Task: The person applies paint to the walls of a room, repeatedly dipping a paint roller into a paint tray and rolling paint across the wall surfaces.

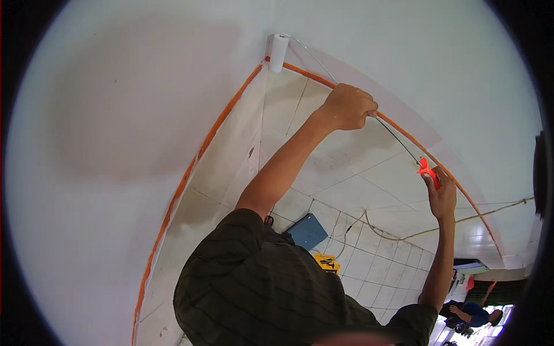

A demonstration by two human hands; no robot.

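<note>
A paint roller with a white sleeve rests at the corner where the white walls meet, over the end of an orange strip. My left hand is closed around its long thin metal rod, partway along. At the rod's lower end my right hand grips the bright orange-red plastic handle between thumb and fingers. Both arms are raised. Below the orange strip run pale wall tiles, and above it a slightly darker patch shows on the white wall.
On the tiled floor lie a blue-grey flat box and a yellow item with black pictures. A cable runs across the right side. Farther off at lower right is another person. A second orange strip edges the left wall.
</note>
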